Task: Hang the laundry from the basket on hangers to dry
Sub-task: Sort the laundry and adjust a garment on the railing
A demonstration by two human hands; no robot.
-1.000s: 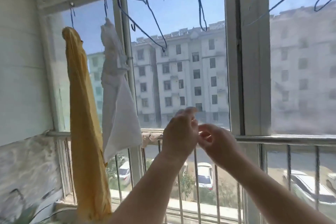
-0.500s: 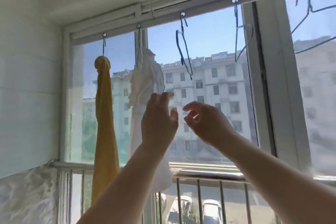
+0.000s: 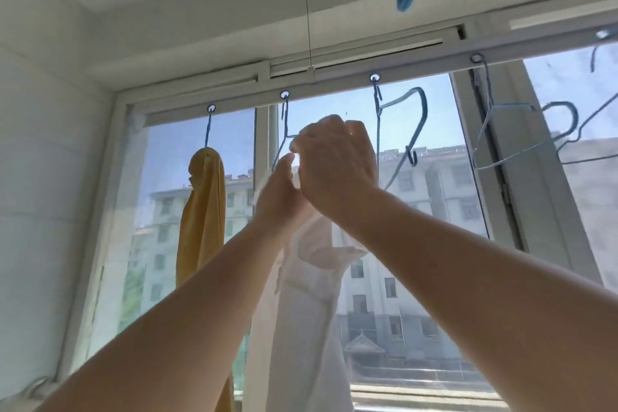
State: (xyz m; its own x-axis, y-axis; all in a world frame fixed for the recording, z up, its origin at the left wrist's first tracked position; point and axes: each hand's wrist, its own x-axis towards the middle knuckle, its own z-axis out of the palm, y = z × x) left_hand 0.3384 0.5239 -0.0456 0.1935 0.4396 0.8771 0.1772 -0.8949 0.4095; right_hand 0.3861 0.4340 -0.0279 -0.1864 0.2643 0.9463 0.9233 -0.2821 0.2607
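Both arms reach up toward the window, the hands meeting at the top of a white garment [image 3: 311,294] that hangs from a thin blue wire hanger [image 3: 284,134], whose hook is caught in a ring on the rail [image 3: 334,85] above the glass. The right hand [image 3: 337,164] is uppermost, its back to the camera and its fingers curled over the bunched white cloth at the hanger's shoulder; a little of the fabric shows above the knuckles. The left hand [image 3: 279,194] sits just below and to the left, touching the right, with its thumb and fingers pinched on the cloth close beside the hanger's wire. The rest of the garment drops straight down between the two forearms. To the left, apart from the hands, a yellow garment [image 3: 200,211] hangs from its own ring. To the right hang empty blue hangers [image 3: 414,130].
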